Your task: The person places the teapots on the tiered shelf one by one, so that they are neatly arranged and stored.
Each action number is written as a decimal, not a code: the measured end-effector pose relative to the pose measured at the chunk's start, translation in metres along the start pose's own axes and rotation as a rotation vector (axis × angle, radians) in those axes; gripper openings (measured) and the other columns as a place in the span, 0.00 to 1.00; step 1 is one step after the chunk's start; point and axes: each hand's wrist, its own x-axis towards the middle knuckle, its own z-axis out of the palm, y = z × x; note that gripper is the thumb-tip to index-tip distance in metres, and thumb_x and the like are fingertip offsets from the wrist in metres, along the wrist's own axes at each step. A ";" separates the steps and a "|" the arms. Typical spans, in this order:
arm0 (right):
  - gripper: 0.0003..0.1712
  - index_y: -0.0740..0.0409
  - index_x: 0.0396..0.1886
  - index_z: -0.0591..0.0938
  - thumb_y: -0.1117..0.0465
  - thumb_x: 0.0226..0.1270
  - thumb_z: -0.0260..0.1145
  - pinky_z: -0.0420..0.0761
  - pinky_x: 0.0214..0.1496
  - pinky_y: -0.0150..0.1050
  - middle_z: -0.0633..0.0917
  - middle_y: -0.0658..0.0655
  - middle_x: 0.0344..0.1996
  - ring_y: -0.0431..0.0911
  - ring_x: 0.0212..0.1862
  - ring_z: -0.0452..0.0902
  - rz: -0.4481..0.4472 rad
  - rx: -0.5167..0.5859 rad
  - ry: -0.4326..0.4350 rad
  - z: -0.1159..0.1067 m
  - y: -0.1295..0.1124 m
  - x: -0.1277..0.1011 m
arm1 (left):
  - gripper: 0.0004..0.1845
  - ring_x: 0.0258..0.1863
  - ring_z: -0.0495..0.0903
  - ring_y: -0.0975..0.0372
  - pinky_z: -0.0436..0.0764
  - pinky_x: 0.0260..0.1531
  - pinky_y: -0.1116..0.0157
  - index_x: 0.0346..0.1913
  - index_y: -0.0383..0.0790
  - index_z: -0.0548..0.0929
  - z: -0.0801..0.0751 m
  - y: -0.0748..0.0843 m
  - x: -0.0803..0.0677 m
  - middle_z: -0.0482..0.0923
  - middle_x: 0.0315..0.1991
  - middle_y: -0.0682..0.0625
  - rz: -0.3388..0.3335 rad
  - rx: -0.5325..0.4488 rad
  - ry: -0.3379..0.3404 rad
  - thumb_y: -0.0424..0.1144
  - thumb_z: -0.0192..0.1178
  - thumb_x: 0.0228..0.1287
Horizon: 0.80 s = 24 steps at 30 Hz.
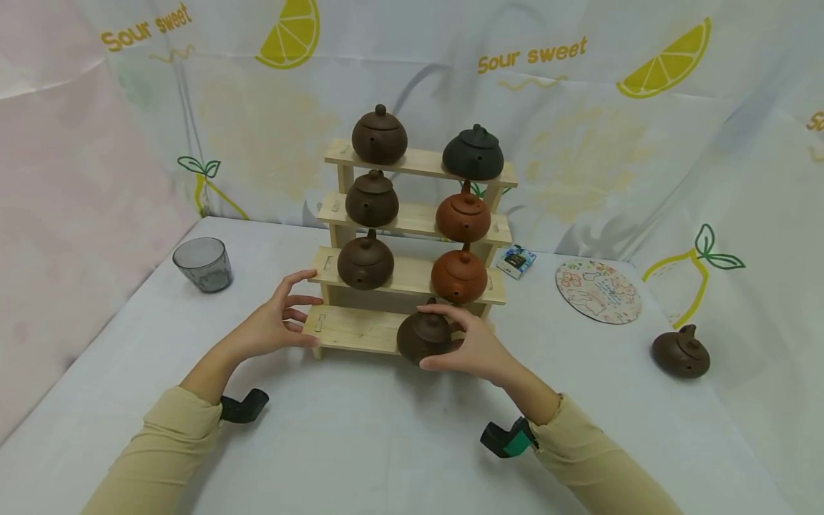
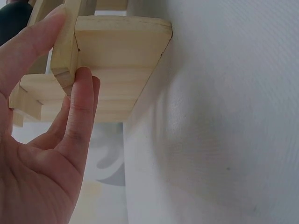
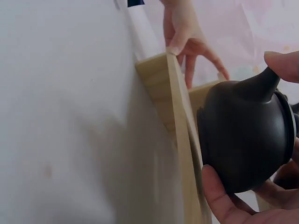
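Observation:
A wooden tiered display stand (image 1: 357, 325) stands on the table. My right hand (image 1: 473, 347) holds a dark brown teapot (image 1: 423, 336) at the right half of its lowest shelf. In the right wrist view, the teapot (image 3: 247, 135) has its base against or very close to the shelf board (image 3: 184, 154), and fingers grip its body and spout area. My left hand (image 1: 273, 322) grips the stand's left end, its thumb and fingers about the lowest board (image 2: 65, 51). On the upper shelves sit dark brown teapots (image 1: 365, 263), reddish ones (image 1: 459, 275) and a blackish one (image 1: 473, 154).
Another brown teapot (image 1: 681, 352) sits at the table's right edge. A round patterned mat (image 1: 599, 291) and a small blue-and-white box (image 1: 516, 261) lie right of the stand. A grey glass (image 1: 204, 265) stands at the left. A printed cloth (image 1: 412, 71) hangs behind.

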 end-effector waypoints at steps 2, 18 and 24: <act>0.41 0.51 0.62 0.73 0.63 0.44 0.77 0.79 0.42 0.42 0.73 0.52 0.55 0.51 0.46 0.72 -0.010 -0.016 -0.001 0.005 -0.001 0.005 | 0.58 0.42 0.76 0.50 0.78 0.36 0.66 0.71 0.54 0.43 0.000 -0.001 0.000 0.66 0.59 0.31 0.004 -0.003 -0.001 0.26 0.72 0.44; 0.41 0.51 0.61 0.74 0.59 0.43 0.78 0.73 0.48 0.40 0.74 0.51 0.54 0.44 0.51 0.69 -0.142 -0.159 -0.019 0.048 -0.008 0.044 | 0.58 0.42 0.76 0.51 0.78 0.36 0.67 0.71 0.54 0.44 0.000 -0.005 0.002 0.67 0.59 0.32 0.013 -0.011 -0.001 0.26 0.73 0.43; 0.40 0.48 0.61 0.75 0.56 0.43 0.78 0.72 0.51 0.40 0.74 0.49 0.54 0.42 0.52 0.68 -0.122 -0.194 -0.013 0.059 -0.011 0.052 | 0.59 0.43 0.76 0.51 0.78 0.37 0.66 0.71 0.56 0.44 0.000 -0.006 0.002 0.66 0.60 0.33 0.001 0.000 -0.002 0.26 0.73 0.43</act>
